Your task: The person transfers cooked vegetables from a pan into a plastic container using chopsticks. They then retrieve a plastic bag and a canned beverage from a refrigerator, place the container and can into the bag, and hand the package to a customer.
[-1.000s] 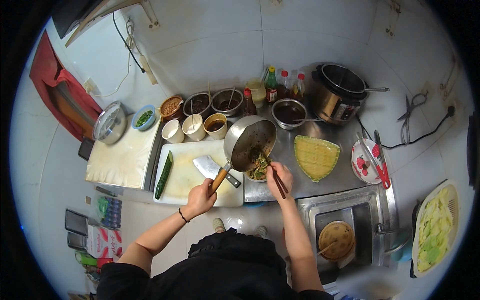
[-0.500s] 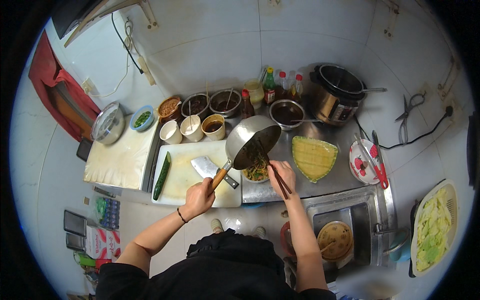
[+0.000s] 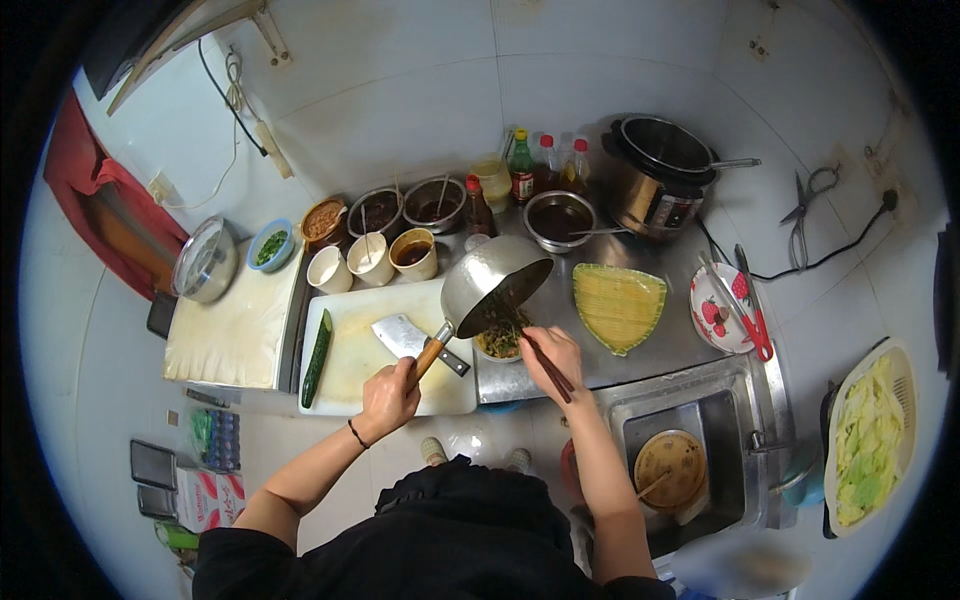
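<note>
My left hand (image 3: 390, 398) is closed round the wooden handle of a steel wok (image 3: 468, 285). The wok tilts over a bowl (image 3: 498, 357), its mouth facing down and to the right. Dark green, stringy food (image 3: 503, 322) hangs between the wok's rim and the bowl. In my right hand (image 3: 555, 360) is a pair of dark chopsticks (image 3: 548, 370), the tips hidden among the food at the wok's mouth. Left of the bowl lies a white cutting board (image 3: 345, 395), bearing a cleaver (image 3: 397, 334) and a cucumber (image 3: 317, 358).
Behind the board stand sauce cups (image 3: 412, 262) and bowls, with several bottles (image 3: 520, 170) farther right. A pressure cooker (image 3: 655, 185) sits at the back right. A yellow woven tray (image 3: 618, 310), a strawberry-patterned bowl (image 3: 715, 310) and a sink (image 3: 730, 430) lie to my right.
The view has shifted slightly. My right hand and the chopsticks have moved a little lower at the wok's mouth, and more dark food now hangs down over the bowl.
</note>
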Motion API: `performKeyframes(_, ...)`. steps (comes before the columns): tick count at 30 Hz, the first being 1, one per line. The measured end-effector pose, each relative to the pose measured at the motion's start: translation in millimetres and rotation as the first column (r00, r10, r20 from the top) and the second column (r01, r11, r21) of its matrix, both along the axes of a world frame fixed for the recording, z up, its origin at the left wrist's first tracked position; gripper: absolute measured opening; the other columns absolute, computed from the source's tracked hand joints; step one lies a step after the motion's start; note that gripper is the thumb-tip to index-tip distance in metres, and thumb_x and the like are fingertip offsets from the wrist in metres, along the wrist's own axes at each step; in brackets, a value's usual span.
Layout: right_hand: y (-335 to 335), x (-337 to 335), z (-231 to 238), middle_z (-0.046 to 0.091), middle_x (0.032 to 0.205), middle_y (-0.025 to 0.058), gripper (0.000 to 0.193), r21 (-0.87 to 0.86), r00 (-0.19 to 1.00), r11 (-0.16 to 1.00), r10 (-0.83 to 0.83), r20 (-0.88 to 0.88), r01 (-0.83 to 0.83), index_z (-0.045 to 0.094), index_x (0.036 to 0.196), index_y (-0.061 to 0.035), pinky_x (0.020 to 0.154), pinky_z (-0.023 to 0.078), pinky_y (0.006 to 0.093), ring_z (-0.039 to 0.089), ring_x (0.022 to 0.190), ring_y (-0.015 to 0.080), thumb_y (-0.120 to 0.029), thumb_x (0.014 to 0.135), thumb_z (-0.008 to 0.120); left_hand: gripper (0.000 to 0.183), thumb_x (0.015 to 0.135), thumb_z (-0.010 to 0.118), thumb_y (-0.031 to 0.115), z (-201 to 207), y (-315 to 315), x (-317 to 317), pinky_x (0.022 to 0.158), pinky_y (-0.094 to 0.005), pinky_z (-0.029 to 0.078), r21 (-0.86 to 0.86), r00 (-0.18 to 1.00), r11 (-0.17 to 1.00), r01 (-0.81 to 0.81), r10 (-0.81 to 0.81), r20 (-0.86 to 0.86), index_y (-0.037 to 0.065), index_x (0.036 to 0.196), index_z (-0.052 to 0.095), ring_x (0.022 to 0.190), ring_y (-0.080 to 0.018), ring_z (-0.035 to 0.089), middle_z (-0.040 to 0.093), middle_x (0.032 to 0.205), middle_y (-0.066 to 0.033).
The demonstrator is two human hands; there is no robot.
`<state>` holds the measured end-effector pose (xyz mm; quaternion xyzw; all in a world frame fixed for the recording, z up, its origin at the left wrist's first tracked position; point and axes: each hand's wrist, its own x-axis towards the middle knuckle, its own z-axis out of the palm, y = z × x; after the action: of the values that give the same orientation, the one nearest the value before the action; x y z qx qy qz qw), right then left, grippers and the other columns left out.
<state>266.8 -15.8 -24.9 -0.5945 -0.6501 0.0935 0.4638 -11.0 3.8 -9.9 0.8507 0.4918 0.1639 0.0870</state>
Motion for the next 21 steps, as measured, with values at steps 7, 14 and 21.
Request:
performKeyframes(7, 1.3, 8.5, -10.3, 0.062, 0.074, 0.0141, 0.012, -0.066, 0.996, 0.996, 0.070, 0.059, -0.066, 0.061, 0.083, -0.0024, 0.070, 0.045, 0.0386, 0.057, 0.073, 0.0300, -0.013, 0.076, 0.060, 0.034, 0.068, 0.060, 0.007, 2.2, 0.6, -1.5, 0.055, -0.0431, 0.045, 0.011, 0.999, 1.000, 0.021, -0.021, 0.025, 0.005, 0.100, 0.048, 0.062, -0.0350, 0.056, 0.056, 0.067, -0.0154)
performKeyframes(14, 8.8, -4.2, -25.0, 0.060, 0.070, 0.0142, 0.012, 0.040, 0.993, 0.992, -0.118, 0.002, 0.118, 0.062, 0.083, -0.0037, 0.068, 0.046, 0.0402, 0.057, 0.071, 0.0314, -0.014, 0.077, 0.059, 0.034, 0.069, 0.060, 0.007, 2.1, -3.2, 0.4, 0.055, -0.0423, 0.044, 0.008, 0.996, 0.999, 0.044, -0.045, 0.078, 0.004, 0.100, 0.047, 0.062, -0.0347, 0.056, 0.055, 0.066, -0.0151)
performKeyframes(21, -3.2, -13.3, -3.4, 0.061, 0.072, 0.0138, 0.016, -0.127, 0.991, 0.990, -0.082, -0.107, 0.068, 0.062, 0.085, -0.0067, 0.066, 0.047, 0.0397, 0.060, 0.073, 0.0329, -0.021, 0.079, 0.058, 0.033, 0.069, 0.060, 0.008, 0.0, -3.6, -3.1, 0.055, -0.0428, 0.045, 0.002, 0.999, 1.000, 0.002, -0.002, 0.039, 0.005, 0.100, 0.048, 0.063, -0.0347, 0.056, 0.056, 0.067, -0.0155)
